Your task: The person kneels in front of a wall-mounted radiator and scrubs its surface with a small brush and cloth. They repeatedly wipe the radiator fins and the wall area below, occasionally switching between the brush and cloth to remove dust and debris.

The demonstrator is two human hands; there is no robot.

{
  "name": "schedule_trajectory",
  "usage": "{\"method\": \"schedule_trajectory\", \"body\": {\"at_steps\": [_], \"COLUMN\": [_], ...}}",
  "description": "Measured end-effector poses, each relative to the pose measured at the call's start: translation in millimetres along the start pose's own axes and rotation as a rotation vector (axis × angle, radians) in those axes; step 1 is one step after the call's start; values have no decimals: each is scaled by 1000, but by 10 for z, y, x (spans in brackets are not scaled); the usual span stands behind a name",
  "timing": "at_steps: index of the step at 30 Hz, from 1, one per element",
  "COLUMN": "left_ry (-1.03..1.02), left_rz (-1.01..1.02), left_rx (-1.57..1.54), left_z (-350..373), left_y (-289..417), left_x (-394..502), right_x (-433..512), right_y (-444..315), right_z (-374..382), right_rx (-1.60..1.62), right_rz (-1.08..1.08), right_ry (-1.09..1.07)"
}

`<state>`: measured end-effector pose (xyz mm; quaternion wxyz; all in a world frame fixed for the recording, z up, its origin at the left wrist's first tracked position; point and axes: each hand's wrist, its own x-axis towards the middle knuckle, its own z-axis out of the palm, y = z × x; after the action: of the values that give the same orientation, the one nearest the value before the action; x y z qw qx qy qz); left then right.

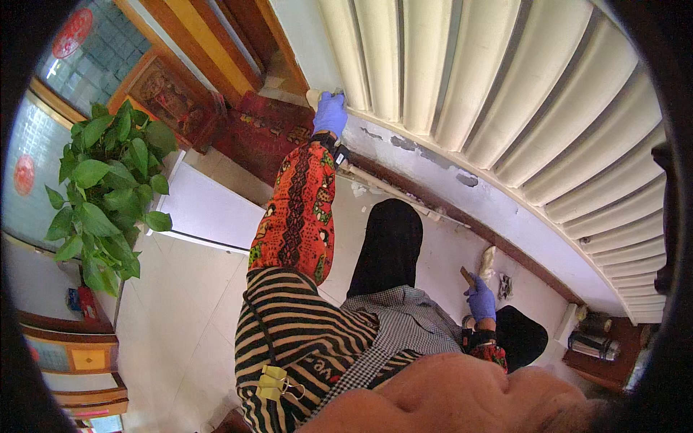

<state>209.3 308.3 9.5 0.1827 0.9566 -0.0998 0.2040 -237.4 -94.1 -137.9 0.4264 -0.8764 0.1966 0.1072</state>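
Note:
My left hand (330, 115), in a blue glove, is at the lower end corner of a cream radiator (417, 70), its fingers bent around a pale fitting (314, 99); whether it grips this is hard to tell. My right hand (481, 299), also gloved in blue, holds a small flat brown tool (466, 276), perhaps a scraper, above the pale floor near my knee. Just beyond it lies a whitish wrapped item (488, 262), with a small dark-and-white crumpled thing (505, 287) beside it. Paint is peeling from the wall (403, 143) under the radiator.
A thin pipe (390, 189) runs along the brown baseboard, with pale flakes (358, 189) on the floor. A leafy green plant (108, 189) and a white box-like surface (211, 200) stand at the left. A dark red mat (254, 135) lies by the doorway. Bottles (593, 345) are at the right.

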Motion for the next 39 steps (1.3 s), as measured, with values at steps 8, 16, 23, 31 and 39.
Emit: {"method": "schedule_trajectory", "body": {"at_steps": [8, 16, 23, 31, 39], "left_ry": [14, -11, 1, -43, 49], "left_rz": [27, 114, 146, 95, 211], "left_rx": [-20, 2, -7, 58, -44], "left_z": [-36, 47, 9, -132, -267], "left_y": [-4, -289, -189, -63, -217], "left_x": [-95, 456, 216, 142, 136], "right_x": [-82, -30, 18, -3, -117], "right_y": [-116, 121, 57, -21, -145], "right_z": [-62, 12, 16, 14, -63], "right_rx": [-13, -34, -9, -29, -41], "right_rz": [57, 5, 48, 30, 29], "right_ry": [25, 72, 26, -17, 10]}}
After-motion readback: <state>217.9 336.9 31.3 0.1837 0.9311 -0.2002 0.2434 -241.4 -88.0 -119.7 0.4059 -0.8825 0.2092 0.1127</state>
